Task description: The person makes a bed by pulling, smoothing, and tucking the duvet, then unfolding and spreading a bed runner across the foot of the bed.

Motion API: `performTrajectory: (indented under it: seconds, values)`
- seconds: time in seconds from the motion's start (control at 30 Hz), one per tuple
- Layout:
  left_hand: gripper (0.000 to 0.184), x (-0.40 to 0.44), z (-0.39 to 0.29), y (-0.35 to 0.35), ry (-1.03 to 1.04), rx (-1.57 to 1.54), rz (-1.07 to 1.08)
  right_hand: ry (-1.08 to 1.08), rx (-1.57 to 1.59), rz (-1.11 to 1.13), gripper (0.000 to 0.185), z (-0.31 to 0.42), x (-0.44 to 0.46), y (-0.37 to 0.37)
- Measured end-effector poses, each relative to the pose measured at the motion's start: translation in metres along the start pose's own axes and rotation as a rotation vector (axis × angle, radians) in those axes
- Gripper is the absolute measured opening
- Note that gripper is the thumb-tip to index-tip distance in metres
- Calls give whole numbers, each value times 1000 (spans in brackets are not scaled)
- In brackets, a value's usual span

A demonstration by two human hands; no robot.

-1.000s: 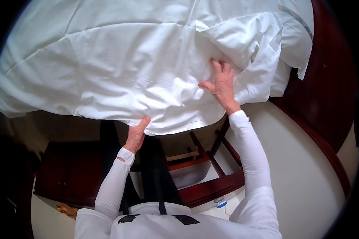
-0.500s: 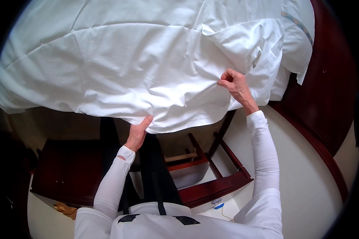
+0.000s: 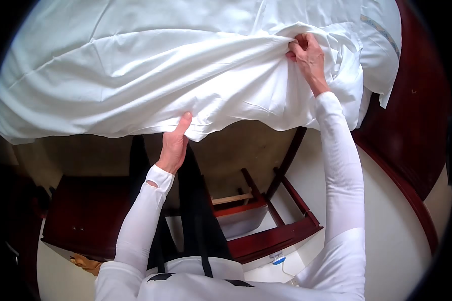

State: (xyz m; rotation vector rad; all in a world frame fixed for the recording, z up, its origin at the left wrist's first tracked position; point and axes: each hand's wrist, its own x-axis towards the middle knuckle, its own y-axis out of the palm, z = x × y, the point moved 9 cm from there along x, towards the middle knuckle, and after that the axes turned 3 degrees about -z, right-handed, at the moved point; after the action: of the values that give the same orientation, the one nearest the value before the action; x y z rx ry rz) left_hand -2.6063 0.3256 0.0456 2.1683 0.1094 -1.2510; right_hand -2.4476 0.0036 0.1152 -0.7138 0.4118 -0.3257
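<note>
A large white sheet (image 3: 150, 75) covers the bed, with long creases fanning out from my right hand (image 3: 309, 57). That hand pinches the cloth near the upper right, close to a bunched fold. Down at the sheet's lower edge, my left hand (image 3: 174, 145) grips the hem, its thumb on top and its fingers hidden beneath. A white pillow (image 3: 379, 55) with a patterned band lies at the upper right, beside the bunched cloth.
A dark red headboard (image 3: 412, 105) stands on the right. Behind my legs are a dark red cabinet (image 3: 88, 215) at the lower left and a dark red wooden chair (image 3: 276, 238). A blue plug-like item (image 3: 278, 260) with a cord shows near the chair.
My right hand closed on the sheet and moved up, drawing the cloth into long folds. My left hand rose slightly with the hem, and more floor shows below the edge.
</note>
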Motion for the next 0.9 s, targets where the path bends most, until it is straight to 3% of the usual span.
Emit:
performTrajectory:
  seconds: [0.07,0.17,0.23,0.33,0.47,0.6,0.67,0.7,0.77,0.87,0.9]
  values:
    - [52,3,0,-5,-1,51,3,-454,-98,-136,14,38,-37,-14]
    - [52,7,-4,-2,46,56,14,-638,-352,88,21,28,-115,-1]
    - [53,11,1,-7,29,73,4,-697,-632,200,49,29,-145,26]
    - [54,10,7,-10,-24,70,-10,-686,-639,158,44,8,-155,49]
    - [57,-5,23,-25,-82,-64,-64,-682,-578,275,29,-33,-208,62]
    - [63,-12,43,-47,-90,-140,-164,-571,-431,290,16,-36,-267,22]
    - [62,-12,46,-46,-78,-151,-188,-452,-449,572,13,-77,-330,23]
    - [62,-6,44,-44,-67,-155,-189,-374,-466,587,12,-96,-354,16]
    - [58,7,42,-39,-22,-32,-167,-201,-380,520,7,-121,-379,-2]
    - [46,22,85,-73,-185,-105,-310,-41,-309,263,9,-124,-362,-15]
    - [44,11,100,-92,-181,-70,-376,255,-181,216,14,-141,-351,-13]
